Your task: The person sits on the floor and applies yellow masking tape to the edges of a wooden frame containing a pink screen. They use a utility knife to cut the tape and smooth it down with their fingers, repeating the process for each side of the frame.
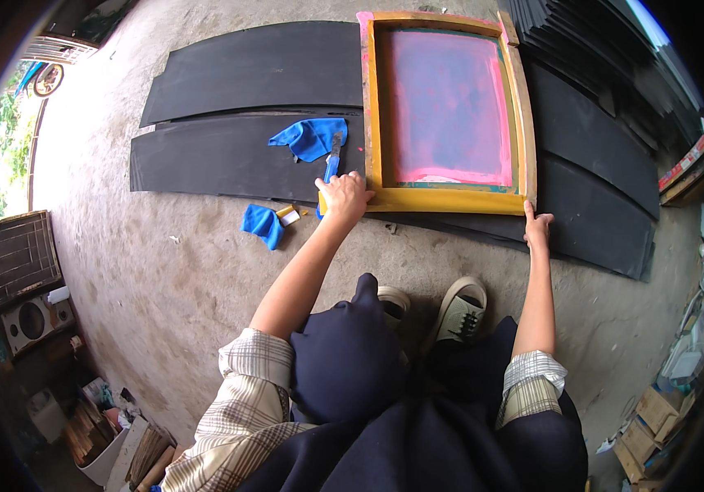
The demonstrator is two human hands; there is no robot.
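A wooden screen-printing frame (375, 107) with pink-stained mesh (450, 107) lies ahead of me. Along its near side runs a strip of wide yellow tape (450, 202), sticking out past the left corner. My left hand (344, 199) is closed on the tape's left end, the fingertips partly hidden. At the near right corner, a finger of my right hand (537, 228) presses the tape's other end, with the remaining fingers curled. A blue utility knife (332, 164) lies just beyond my left hand, its blade against a blue cloth (315, 138).
Long black panels (262, 70) lie under and beside the frame on the concrete floor (163, 287). Another blue cloth (263, 225) sits near a small white-and-yellow piece (287, 215). More dark sheets (590, 57) are stacked at far right. My shoes (460, 312) stand close by.
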